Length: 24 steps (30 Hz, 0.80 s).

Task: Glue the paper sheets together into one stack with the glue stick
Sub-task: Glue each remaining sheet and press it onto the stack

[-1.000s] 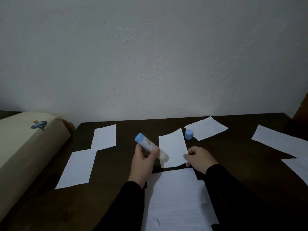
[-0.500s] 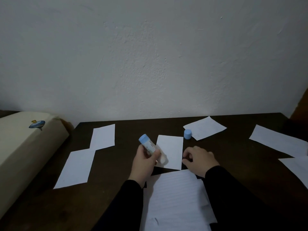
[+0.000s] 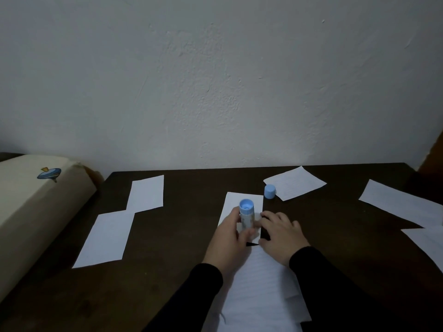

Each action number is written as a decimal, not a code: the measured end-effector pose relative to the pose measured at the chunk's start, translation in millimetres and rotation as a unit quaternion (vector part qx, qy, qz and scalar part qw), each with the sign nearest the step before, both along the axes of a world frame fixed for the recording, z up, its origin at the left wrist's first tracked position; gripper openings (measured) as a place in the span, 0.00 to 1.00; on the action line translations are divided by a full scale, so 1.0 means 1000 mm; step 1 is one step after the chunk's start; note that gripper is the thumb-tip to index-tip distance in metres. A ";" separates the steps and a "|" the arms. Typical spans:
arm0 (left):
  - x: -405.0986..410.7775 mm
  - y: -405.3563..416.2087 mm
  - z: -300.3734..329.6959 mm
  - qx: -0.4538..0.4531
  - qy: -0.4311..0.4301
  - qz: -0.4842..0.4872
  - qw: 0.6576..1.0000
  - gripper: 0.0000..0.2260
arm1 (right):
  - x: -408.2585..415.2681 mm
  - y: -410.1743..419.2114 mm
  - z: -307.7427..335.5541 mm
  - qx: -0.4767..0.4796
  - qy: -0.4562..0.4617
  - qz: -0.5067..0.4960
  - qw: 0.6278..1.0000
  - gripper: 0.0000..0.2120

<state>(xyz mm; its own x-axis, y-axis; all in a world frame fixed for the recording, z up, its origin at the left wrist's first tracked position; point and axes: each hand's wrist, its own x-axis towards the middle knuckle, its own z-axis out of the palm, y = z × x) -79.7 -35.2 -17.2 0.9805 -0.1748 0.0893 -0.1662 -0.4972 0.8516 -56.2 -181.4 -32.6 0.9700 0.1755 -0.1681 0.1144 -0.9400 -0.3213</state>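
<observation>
We take the dark table (image 3: pixel 167 271) as reference. At its near centre lies the lined stack (image 3: pixel 261 291); just beyond, a small sheet (image 3: pixel 236 202). Our left hand (image 3: pixel 230 238) is closed around the upright glue stick (image 3: pixel 246 215) over that sheet. Our right hand (image 3: pixel 280 232) presses flat, fingers spread, on the sheet's right edge. The cap (image 3: pixel 270 191) stands just beyond.

The small sheet (image 3: pixel 242 204) lay mid-table (image 3: pixel 182 236); the cap (image 3: pixel 270 191) stood just right of its far corner, two sheets (image 3: pixel 146 194) lay well left.
</observation>
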 end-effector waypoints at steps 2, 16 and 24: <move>0.001 -0.001 -0.002 0.023 0.000 -0.008 1.000 0.12 | -0.001 0.003 -0.001 0.000 -0.009 -0.008 1.000 0.18; 0.017 0.033 0.000 0.095 0.034 0.072 0.992 0.17 | -0.003 0.002 -0.002 -0.004 -0.013 -0.014 1.000 0.22; 0.014 0.045 0.000 0.005 -0.007 0.145 0.989 0.35 | -0.006 0.002 -0.003 -0.004 -0.021 -0.011 1.000 0.22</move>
